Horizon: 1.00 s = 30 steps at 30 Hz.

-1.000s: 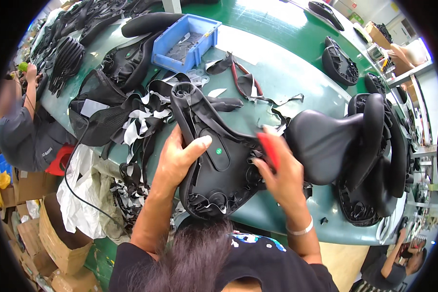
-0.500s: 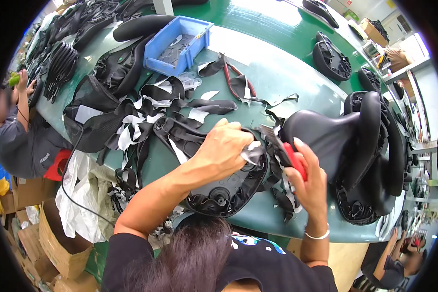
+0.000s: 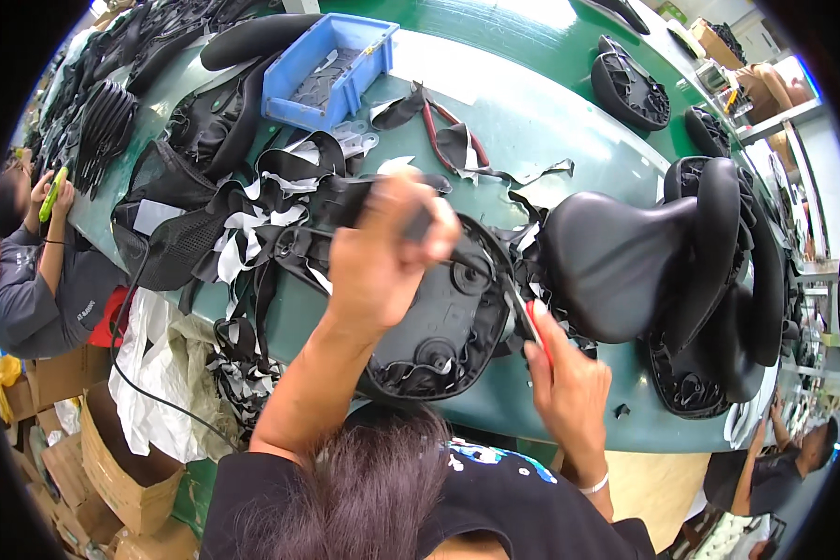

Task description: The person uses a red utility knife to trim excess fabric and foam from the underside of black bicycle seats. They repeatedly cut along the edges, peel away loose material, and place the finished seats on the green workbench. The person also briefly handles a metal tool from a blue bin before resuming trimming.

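My left hand [image 3: 378, 266], smeared by motion, is curled around a dark strip of cover material [image 3: 353, 200] above an upturned black bicycle saddle [image 3: 445, 308]. The saddle's plastic base and gathered cover edge show; my left hand and forearm hide part of it. Right of it, my right hand [image 3: 571, 397] is closed on a red-handled cutting tool [image 3: 538, 329]. Its narrow metal blade points up and away, along the saddle's right rim; whether it touches the rim I cannot tell. Black and white trimmings [image 3: 243, 243] lie left of the saddle.
A blue bin [image 3: 294, 109] and red-handled pliers [image 3: 429, 131] lie beyond the saddle. A smooth black saddle [image 3: 616, 257] and several stacked ones stand to the right. A dark cable [image 3: 114, 331] hangs at the left edge, above open cardboard boxes [image 3: 126, 448]. People work at both sides.
My left hand has moved left and up from the saddle's right side, with dark material now in it. My right hand and its tool have come lower and closer to the saddle's right rim.
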### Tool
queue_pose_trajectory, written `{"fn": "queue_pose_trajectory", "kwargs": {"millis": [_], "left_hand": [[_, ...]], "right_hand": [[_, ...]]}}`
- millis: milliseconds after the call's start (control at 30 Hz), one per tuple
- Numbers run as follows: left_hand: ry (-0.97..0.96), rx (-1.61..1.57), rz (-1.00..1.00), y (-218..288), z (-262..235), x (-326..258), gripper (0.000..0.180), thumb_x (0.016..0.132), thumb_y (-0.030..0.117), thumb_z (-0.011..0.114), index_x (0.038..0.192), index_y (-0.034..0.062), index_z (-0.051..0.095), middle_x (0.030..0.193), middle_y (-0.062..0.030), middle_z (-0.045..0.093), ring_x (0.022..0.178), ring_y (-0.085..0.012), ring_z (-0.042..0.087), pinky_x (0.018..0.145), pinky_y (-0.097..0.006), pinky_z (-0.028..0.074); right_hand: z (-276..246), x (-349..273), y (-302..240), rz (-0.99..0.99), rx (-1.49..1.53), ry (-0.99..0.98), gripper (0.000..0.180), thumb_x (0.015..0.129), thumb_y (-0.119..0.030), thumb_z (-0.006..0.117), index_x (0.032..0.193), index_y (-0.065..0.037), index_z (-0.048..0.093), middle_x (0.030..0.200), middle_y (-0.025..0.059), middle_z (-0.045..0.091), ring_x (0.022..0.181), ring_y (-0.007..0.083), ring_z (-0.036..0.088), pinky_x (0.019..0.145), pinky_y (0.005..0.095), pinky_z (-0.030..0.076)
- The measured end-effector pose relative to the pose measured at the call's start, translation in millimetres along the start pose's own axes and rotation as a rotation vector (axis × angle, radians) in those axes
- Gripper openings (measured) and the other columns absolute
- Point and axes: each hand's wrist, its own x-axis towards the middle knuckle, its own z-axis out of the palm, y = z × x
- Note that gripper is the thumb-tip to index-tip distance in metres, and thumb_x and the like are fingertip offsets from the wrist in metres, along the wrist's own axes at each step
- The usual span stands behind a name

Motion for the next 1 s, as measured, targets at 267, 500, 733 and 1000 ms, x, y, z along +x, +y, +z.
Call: {"fn": "queue_pose_trajectory", "kwargs": {"millis": [267, 500, 733, 1000], "left_hand": [[-0.071, 1.764, 0.588, -8, -18, 63, 0.02, 0.07, 0.015, 0.072, 0.058, 0.0044, 0.06, 0.06, -0.0074, 0.056, 0.064, -0.0251, 0.052, 0.062, -0.037, 0.042], [0.299, 0.397, -0.054, 17, -40, 38, 0.037, 0.094, 0.035, 0.057, 0.092, 0.0, 0.068, 0.091, -0.0058, 0.065, 0.1, -0.0147, 0.053, 0.096, -0.031, 0.035], [-0.202, 0.776, 0.096, 60, -25, -50, 0.067, 0.102, 0.047, 0.024, 0.065, 0.0009, 0.057, 0.066, -0.0083, 0.059, 0.068, -0.0185, 0.056, 0.071, -0.033, 0.047], [-0.082, -0.141, 0.518, 212, -68, -15, 0.015, 0.09, 0.008, 0.046, 0.078, 0.0063, 0.054, 0.074, -0.0044, 0.053, 0.063, -0.0138, 0.048, 0.071, -0.033, 0.039]], "right_hand": [[-5, 51, -6, 0.029, -0.311, -0.098, 0.038, 0.086, -0.017, 0.059, 0.124, -0.015, 0.057, 0.067, 0.0141, 0.062, 0.056, 0.0335, 0.06, 0.05, 0.0422, 0.043], [-36, 70, 13, -0.236, -0.318, -0.152, 0.043, 0.082, -0.022, 0.063, 0.124, -0.026, 0.057, 0.058, 0.0102, 0.055, 0.051, 0.0306, 0.058, 0.047, 0.0425, 0.042], [-45, 138, 19, -0.624, -0.319, -0.463, 0.037, 0.086, -0.019, 0.06, 0.123, -0.024, 0.061, 0.064, 0.0052, 0.052, 0.063, 0.023, 0.052, 0.068, 0.0356, 0.036], [-79, 45, 16, -0.293, -0.522, -0.371, 0.046, 0.083, -0.016, 0.064, 0.128, -0.019, 0.056, 0.057, 0.0042, 0.045, 0.052, 0.0232, 0.042, 0.059, 0.0354, 0.032]]}}
